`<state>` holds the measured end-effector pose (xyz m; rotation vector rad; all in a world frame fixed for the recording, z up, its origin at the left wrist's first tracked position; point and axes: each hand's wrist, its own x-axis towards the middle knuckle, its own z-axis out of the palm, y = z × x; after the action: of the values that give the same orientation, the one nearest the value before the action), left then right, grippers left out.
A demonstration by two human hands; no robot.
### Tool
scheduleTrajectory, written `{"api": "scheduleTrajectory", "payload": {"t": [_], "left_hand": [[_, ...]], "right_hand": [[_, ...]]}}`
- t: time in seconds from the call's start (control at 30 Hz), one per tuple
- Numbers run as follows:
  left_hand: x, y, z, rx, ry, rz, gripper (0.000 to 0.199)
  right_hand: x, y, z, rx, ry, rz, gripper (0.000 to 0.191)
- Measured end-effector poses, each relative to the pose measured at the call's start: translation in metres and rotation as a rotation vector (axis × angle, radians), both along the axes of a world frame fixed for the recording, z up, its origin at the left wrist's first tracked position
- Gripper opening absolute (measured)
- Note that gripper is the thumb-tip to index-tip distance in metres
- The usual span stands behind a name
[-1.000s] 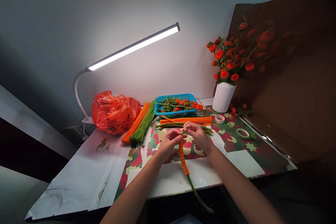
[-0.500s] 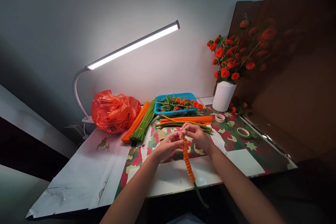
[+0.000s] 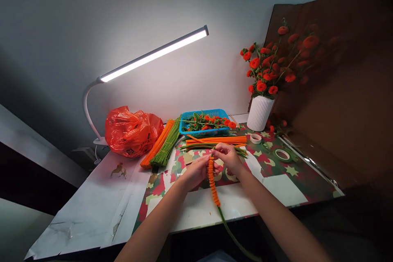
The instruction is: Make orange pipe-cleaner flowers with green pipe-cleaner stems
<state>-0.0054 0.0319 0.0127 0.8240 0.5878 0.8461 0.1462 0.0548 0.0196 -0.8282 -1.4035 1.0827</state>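
Note:
An orange pipe cleaner folded into tight ripples runs along a green pipe cleaner, and the two hang down in front of me past the table's near edge. Their upper end is pinched by the fingertips of my right hand. Close beside it on the left, my left hand grips the rippled part near its top between thumb and fingers. Some of the left fingers are hidden behind the strip.
Orange pipe cleaners lie beyond my hands, before a blue basket of small orange flowers. Further left are a green pipe cleaner bundle and a red plastic bag. Tape rolls and a white vase stand right; a lamp shines above.
The rippled strip has risen slightly and swung left, and more of its green tail shows below. My left fingers have shifted along its top. The whole view has moved a little.

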Motion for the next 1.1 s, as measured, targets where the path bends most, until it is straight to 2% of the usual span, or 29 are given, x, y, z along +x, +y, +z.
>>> {"api": "scheduleTrajectory", "payload": {"t": [0.23, 0.47, 0.63, 0.7, 0.8, 0.87, 0.93, 1.03, 1.1], "left_hand": [[0.001, 0.004, -0.005, -0.131, -0.116, -0.128, 0.027], [0.001, 0.007, -0.005, -0.208, -0.178, -0.166, 0.022], [-0.001, 0.008, -0.007, -0.248, -0.177, -0.173, 0.022], [-0.001, 0.008, -0.009, -0.252, -0.187, -0.177, 0.023], [-0.001, 0.009, -0.01, -0.255, -0.193, -0.182, 0.026], [-0.001, 0.009, -0.009, -0.25, -0.181, -0.143, 0.027], [-0.004, 0.009, -0.006, -0.227, -0.153, -0.074, 0.027], [-0.01, 0.009, -0.001, -0.186, -0.112, 0.028, 0.026], [-0.013, 0.01, 0.001, -0.124, -0.125, 0.124, 0.037]], "right_hand": [[-0.009, 0.001, -0.008, -0.086, 0.057, 0.057, 0.026], [-0.012, 0.008, -0.014, -0.117, 0.239, -0.104, 0.029], [-0.008, 0.012, -0.015, -0.175, 0.358, -0.158, 0.036], [-0.008, 0.011, -0.016, -0.195, 0.348, -0.114, 0.035], [-0.01, 0.009, -0.017, -0.219, 0.297, 0.024, 0.033], [-0.01, 0.01, -0.016, -0.228, 0.307, 0.029, 0.032], [-0.003, 0.015, -0.015, -0.24, 0.418, -0.133, 0.034], [0.015, 0.025, -0.013, -0.262, 0.638, -0.499, 0.036], [0.027, 0.031, -0.013, -0.266, 0.693, -0.609, 0.036]]}}
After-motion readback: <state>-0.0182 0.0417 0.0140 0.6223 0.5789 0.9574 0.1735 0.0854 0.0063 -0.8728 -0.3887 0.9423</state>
